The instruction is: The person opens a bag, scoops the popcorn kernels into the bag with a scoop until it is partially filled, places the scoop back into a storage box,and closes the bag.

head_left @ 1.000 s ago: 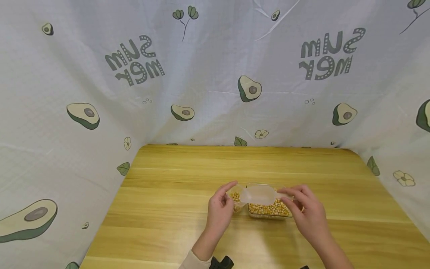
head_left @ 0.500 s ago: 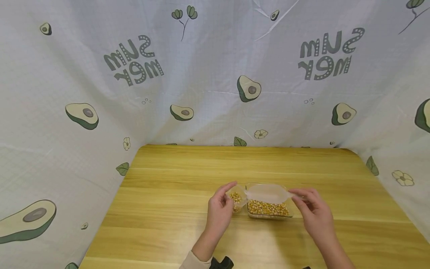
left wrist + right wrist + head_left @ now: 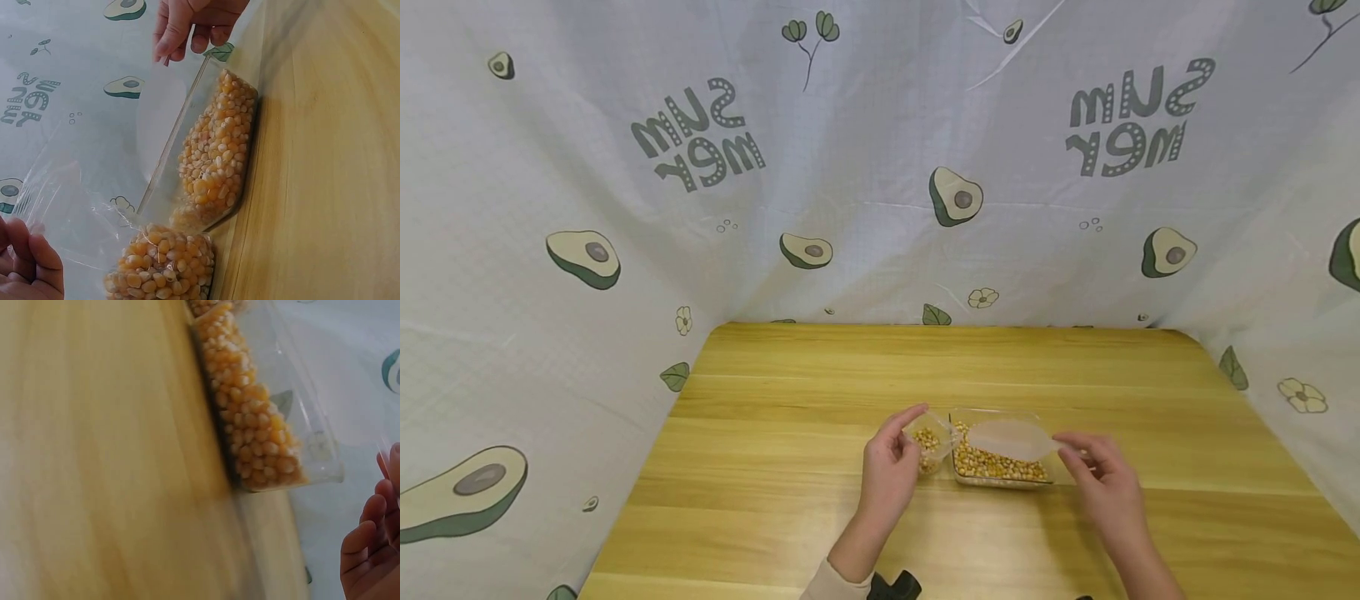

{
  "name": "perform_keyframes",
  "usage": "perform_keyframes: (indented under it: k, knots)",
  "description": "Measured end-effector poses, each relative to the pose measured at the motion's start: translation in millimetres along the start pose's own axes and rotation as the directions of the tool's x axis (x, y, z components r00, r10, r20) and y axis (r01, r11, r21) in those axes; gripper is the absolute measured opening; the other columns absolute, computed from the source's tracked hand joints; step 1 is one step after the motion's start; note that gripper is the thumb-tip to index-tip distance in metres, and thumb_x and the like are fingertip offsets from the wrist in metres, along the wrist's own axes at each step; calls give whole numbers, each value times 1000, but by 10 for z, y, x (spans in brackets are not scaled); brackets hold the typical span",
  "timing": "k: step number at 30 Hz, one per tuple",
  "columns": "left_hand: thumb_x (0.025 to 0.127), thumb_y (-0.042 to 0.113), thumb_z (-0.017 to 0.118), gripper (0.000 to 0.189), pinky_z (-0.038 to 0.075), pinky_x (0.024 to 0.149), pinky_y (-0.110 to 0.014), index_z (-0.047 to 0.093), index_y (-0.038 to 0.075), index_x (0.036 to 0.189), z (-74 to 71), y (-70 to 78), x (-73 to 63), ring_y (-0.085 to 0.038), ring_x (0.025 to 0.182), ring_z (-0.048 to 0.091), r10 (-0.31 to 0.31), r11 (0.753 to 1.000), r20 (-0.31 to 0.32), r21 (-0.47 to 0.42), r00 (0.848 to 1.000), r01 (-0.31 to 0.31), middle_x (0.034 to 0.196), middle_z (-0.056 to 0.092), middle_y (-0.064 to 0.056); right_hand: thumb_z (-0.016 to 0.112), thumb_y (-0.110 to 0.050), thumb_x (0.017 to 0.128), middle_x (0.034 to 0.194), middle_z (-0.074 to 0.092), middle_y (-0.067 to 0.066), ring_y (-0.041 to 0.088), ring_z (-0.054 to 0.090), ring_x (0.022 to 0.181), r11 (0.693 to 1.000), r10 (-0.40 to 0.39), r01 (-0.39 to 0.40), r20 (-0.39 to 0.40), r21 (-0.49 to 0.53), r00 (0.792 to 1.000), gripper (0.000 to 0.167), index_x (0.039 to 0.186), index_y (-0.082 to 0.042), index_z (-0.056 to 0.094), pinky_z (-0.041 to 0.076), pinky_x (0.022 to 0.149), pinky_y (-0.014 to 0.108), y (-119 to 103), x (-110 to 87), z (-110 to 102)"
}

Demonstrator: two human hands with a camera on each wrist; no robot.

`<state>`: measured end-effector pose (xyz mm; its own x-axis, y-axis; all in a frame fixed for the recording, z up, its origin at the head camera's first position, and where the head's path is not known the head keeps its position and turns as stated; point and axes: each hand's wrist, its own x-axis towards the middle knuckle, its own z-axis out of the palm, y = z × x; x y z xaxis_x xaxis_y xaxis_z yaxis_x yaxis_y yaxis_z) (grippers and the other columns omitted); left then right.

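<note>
In the head view my left hand [image 3: 889, 467] pinches the upper edge of a clear zip bag [image 3: 69, 209], which stands on the table with corn kernels in its bottom. Right beside it is a clear rectangular container [image 3: 178, 128], part filled with loose corn kernels [image 3: 988, 463]. Over that container is a translucent white scoop [image 3: 1011, 439], its thin handle pinched between the fingers and thumb of my right hand [image 3: 1105, 483]. The scoop's rounded blade looks bare and hides part of the kernels. In the right wrist view only some right-hand fingers [image 3: 365, 528] show.
The wooden table [image 3: 760, 475] reaches back to a pale curtain [image 3: 865, 150] printed with avocados, which also hangs along both sides. A black object [image 3: 895, 586] sits at the bottom edge, close to the left sleeve [image 3: 837, 581].
My right hand has drawn the scoop rightward, away from the bag's mouth, and it now lies farther right over the container. The left hand and bag have hardly moved.
</note>
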<state>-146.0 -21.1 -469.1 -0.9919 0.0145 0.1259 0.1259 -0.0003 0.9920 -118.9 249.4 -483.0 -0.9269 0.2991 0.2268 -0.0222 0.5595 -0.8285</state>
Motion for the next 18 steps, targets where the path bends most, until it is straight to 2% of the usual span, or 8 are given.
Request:
perform_keyframes:
  k: [10, 18]
  knots:
    - [91, -10, 44, 51, 27, 43, -12, 69, 15, 127, 2, -4, 1, 1, 45, 28, 4, 1000, -2, -1, 1000, -4, 136, 62, -9, 65, -11, 96, 95, 54, -27, -7, 53, 78, 999, -31, 31, 16, -9, 999, 19, 112, -5, 72, 45, 63, 15, 136, 11, 118]
    - [91, -10, 44, 52, 27, 43, -13, 69, 18, 127, 3, -5, -4, 0, 45, 27, -1, 1000, -4, -3, 1000, 1, 137, 61, -8, 65, -12, 96, 94, 55, -24, -6, 53, 78, 999, -31, 32, 47, -7, 998, 20, 114, -4, 71, 46, 65, 16, 206, 25, 124]
